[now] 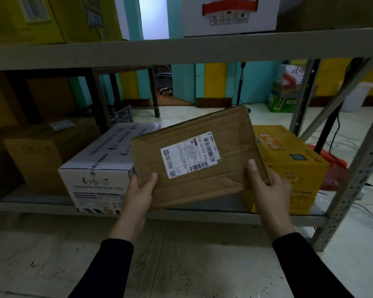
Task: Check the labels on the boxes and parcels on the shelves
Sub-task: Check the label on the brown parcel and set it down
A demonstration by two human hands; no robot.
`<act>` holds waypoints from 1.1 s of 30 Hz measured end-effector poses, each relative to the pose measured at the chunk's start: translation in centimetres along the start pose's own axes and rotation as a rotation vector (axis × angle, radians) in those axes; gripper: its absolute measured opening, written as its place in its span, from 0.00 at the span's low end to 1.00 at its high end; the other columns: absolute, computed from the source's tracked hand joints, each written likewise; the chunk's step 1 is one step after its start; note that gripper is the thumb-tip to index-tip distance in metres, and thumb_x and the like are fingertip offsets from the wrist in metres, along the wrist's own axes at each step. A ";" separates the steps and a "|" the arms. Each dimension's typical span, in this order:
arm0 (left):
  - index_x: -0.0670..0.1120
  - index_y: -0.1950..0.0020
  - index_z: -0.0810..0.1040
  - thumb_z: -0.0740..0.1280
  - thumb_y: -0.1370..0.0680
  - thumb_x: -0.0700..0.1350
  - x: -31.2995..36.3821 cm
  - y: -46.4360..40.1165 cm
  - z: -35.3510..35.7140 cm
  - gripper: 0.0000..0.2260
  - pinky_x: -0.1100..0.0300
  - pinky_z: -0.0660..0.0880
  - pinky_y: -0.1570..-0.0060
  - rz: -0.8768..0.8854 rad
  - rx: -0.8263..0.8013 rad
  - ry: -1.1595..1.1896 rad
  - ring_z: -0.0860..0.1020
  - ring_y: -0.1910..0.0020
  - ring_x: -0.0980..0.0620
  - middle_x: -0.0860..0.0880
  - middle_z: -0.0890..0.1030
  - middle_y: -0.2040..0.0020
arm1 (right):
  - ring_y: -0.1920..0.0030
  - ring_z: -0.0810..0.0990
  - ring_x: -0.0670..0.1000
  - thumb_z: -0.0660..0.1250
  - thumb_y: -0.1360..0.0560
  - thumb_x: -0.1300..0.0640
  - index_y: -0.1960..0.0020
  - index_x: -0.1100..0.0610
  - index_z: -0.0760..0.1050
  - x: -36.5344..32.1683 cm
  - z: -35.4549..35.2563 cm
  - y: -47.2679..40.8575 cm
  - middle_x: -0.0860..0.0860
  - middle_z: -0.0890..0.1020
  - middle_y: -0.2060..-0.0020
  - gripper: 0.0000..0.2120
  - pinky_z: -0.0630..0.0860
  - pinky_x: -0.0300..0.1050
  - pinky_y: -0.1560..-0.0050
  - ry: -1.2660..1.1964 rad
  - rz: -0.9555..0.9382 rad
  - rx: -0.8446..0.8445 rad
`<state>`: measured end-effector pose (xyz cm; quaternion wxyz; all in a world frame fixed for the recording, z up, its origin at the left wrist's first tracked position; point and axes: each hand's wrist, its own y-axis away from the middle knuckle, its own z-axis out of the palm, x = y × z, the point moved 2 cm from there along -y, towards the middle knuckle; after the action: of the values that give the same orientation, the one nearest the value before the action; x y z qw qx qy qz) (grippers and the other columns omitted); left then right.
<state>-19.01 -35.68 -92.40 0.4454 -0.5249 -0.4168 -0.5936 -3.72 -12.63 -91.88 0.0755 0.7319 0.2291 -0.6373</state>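
We hold the flat brown cardboard parcel (194, 155) tilted up above the lower grey metal shelf (202, 216), between the white carton (99, 168) and yellow carton (289, 160). Left hand (138, 196) and right hand (267, 186) grip its lower corners, thumbs on top. White shipping label (191, 154) faces us, sideways; we should rotate the parcel, steady it, and keep thumbs off the barcodes.
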 end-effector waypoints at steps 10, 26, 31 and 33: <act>0.57 0.31 0.69 0.66 0.19 0.51 8.4 -0.9 -2.4 0.17 0.53 0.77 0.44 -0.102 0.004 -0.121 0.78 0.45 0.55 0.56 0.79 0.43 | 0.48 0.81 0.47 0.72 0.25 0.44 0.29 0.49 0.71 -6.0 0.9 -2.5 0.46 0.81 0.46 0.27 0.78 0.44 0.49 -0.111 0.230 -0.404; 0.53 0.23 0.62 0.60 0.16 0.51 45.5 9.0 -4.0 0.22 0.53 0.75 0.53 -0.518 -0.086 -0.327 0.77 0.46 0.48 0.47 0.77 0.40 | 0.51 0.81 0.46 0.59 0.18 0.42 0.30 0.53 0.73 -42.7 -9.0 1.2 0.43 0.82 0.53 0.22 0.76 0.43 0.48 -0.059 0.740 -0.585; 0.50 0.24 0.64 0.59 0.16 0.46 56.1 12.5 -3.8 0.20 0.57 0.75 0.58 -0.466 -0.036 -0.260 0.77 0.52 0.52 0.50 0.78 0.47 | 0.43 0.83 0.58 0.54 0.19 0.35 0.35 0.52 0.75 -52.5 -11.4 1.2 0.56 0.84 0.45 0.25 0.75 0.61 0.34 -0.139 0.708 -0.557; 0.50 0.24 0.65 0.59 0.16 0.46 59.6 13.7 -3.7 0.19 0.55 0.76 0.56 -0.440 -0.011 -0.233 0.78 0.51 0.50 0.49 0.79 0.47 | 0.43 0.83 0.58 0.54 0.19 0.34 0.35 0.52 0.75 -55.6 -12.3 1.0 0.56 0.84 0.44 0.26 0.76 0.60 0.35 -0.137 0.653 -0.567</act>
<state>-9.78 -48.19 -33.16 0.2515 -0.4889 -0.5663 -0.6140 3.14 -21.88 -36.14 0.4862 0.6722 0.1458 -0.5390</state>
